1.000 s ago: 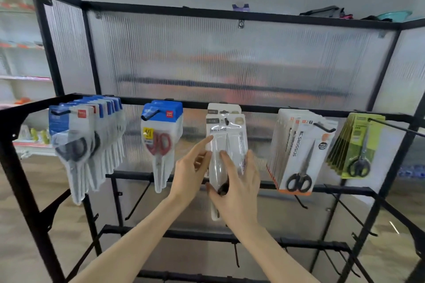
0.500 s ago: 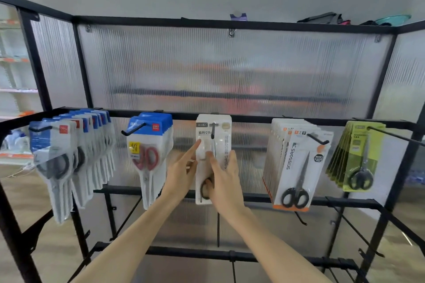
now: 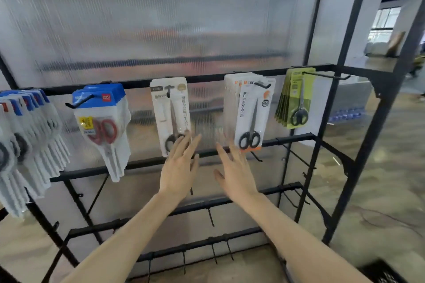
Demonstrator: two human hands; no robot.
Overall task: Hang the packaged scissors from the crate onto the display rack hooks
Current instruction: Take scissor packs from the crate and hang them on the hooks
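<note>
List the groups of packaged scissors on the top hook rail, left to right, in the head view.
Blue-topped packs with dark handles → blue-topped packs with red handles → single white pack → white-and-orange packs → green packs.

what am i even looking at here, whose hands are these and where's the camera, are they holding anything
This is one picture from a camera worn on a person's head, looking forward and down, so the two bare arms reaching in from below are the wearer's own. There is no robot.

In front stands a black metal display rack with hooks. Packs of scissors hang in a row: blue-topped packs on the left, a single white pack in the middle, white packs with orange trim, and green packs on the right.

Neither hand holds anything. The left hand is open, its fingertips at the bottom of the white pack, which hangs on its hook. The right hand is open too, beside it.
</note>
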